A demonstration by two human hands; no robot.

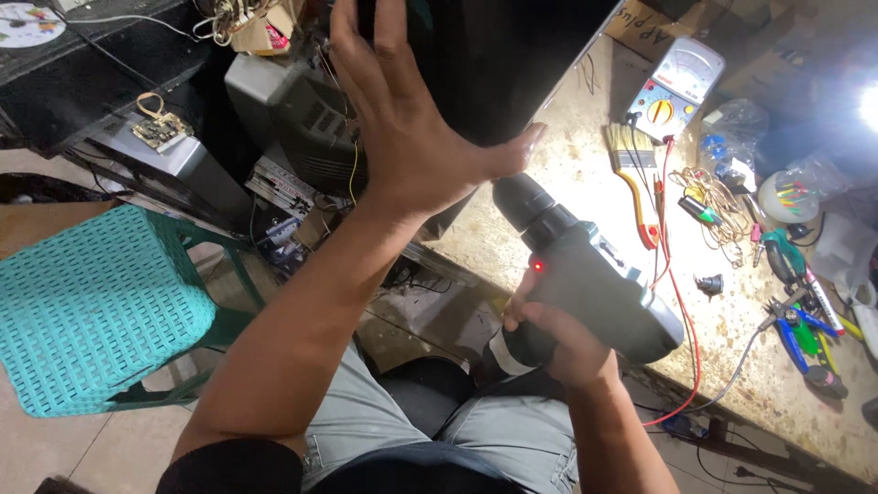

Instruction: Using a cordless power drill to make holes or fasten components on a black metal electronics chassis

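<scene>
My left hand [402, 119] is spread flat, fingers apart, pressed against the back of a large black flat panel [494, 55] that stands tilted at the workbench edge. In my right hand [562, 343] is the handle of a grey cordless drill [594, 274]. Its black chuck points up toward the panel's lower edge, close to my left thumb. A small red light glows on the drill body. Whatever the drill tip meets is hidden behind my left hand.
On the worn workbench [585, 155] lie a paintbrush [636, 174], an analog multimeter [672, 91] with red leads, pliers and screwdrivers [805, 320]. A teal plastic stool [91, 302] stands at left. Old electronics boxes [293, 119] are stacked behind it.
</scene>
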